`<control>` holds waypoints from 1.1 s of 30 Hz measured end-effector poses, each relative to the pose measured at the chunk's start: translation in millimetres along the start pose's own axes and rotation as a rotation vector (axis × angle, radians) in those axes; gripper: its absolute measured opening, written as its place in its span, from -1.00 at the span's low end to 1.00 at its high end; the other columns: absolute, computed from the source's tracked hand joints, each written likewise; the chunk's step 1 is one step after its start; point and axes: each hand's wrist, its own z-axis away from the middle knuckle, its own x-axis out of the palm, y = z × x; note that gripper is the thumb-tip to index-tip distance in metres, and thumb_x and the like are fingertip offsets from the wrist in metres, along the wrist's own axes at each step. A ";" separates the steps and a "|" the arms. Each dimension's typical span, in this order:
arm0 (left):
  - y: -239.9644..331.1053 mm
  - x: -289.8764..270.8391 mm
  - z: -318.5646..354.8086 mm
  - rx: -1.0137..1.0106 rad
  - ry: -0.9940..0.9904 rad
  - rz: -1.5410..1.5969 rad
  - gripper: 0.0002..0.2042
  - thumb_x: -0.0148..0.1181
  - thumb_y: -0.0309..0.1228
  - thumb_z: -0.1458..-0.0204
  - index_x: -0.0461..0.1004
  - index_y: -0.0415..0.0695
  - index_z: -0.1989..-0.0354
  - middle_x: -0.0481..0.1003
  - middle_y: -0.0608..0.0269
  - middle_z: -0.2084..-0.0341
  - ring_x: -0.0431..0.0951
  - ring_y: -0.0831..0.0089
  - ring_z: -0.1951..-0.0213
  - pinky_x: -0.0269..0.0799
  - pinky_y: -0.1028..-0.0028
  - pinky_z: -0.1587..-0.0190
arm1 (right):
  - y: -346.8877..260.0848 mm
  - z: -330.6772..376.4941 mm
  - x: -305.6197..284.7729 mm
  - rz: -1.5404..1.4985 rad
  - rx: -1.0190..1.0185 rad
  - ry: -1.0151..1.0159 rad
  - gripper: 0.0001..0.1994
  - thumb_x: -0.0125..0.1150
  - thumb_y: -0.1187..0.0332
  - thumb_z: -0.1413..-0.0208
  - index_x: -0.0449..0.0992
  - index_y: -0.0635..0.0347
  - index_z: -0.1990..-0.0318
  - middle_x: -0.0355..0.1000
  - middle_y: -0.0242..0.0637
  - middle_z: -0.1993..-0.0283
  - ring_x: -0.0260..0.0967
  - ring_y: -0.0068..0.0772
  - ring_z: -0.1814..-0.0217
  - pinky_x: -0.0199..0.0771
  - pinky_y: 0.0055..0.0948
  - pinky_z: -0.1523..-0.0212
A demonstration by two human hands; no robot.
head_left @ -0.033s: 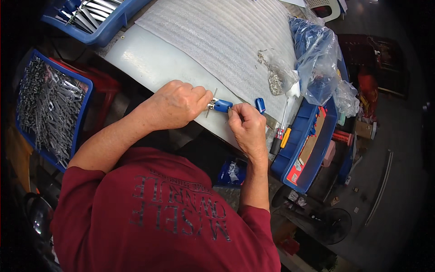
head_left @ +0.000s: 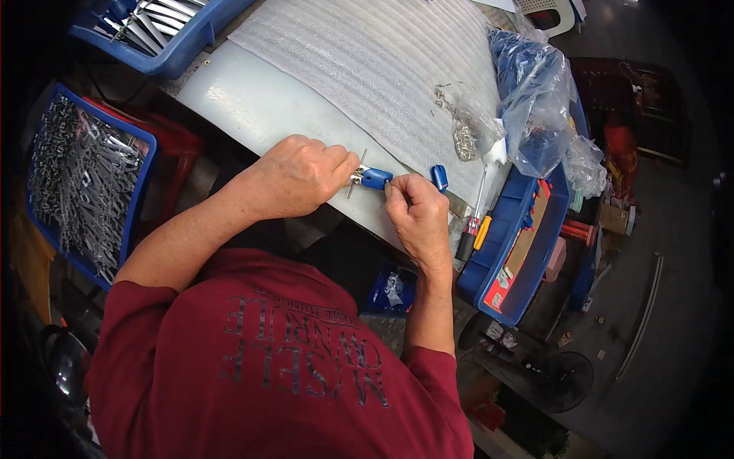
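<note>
Assembly step, by look: left hand (head_left: 298, 180) closed round metal pin (head_left: 356, 174) end of blue clip (head_left: 375, 179) at bench (head_left: 252, 107) front edge; right hand (head_left: 417, 210) pinches clip's other side. Next likely needs steady alignment. Clear bag (head_left: 535, 99) of blue parts right; small bag (head_left: 468, 136) of screws on foam sheet (head_left: 367, 53); blue bin (head_left: 512, 252) below.
</note>
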 end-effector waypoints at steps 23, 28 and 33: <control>0.2 0.3 -0.6 -0.021 -0.029 0.000 -0.86 0.05 -0.39 0.13 0.27 -0.16 0.45 0.27 0.24 0.68 0.37 0.31 0.63 0.27 0.39 0.59 | 0.8 -0.6 2.4 0.052 -0.032 -0.010 -0.94 0.09 0.51 0.13 0.38 0.33 0.51 0.32 -0.15 0.58 0.29 -0.29 0.56 0.27 -0.44 0.49; 0.5 -0.7 -1.6 -0.026 -0.059 -0.019 -0.86 0.05 -0.39 0.13 0.27 -0.16 0.45 0.27 0.24 0.68 0.38 0.31 0.63 0.27 0.39 0.59 | 0.7 -0.9 2.3 0.018 0.075 -0.022 -0.92 0.10 0.49 0.12 0.39 0.33 0.51 0.31 -0.19 0.62 0.22 -0.45 0.62 0.24 -0.51 0.53; 0.5 -0.8 -1.8 -0.023 -0.072 -0.052 -0.86 0.05 -0.40 0.14 0.27 -0.16 0.45 0.28 0.24 0.69 0.38 0.31 0.63 0.28 0.39 0.59 | 3.9 -0.5 4.1 0.017 0.060 -0.014 -0.92 0.11 0.48 0.11 0.40 0.33 0.50 0.28 -0.29 0.66 0.14 -0.60 0.62 0.20 -0.58 0.57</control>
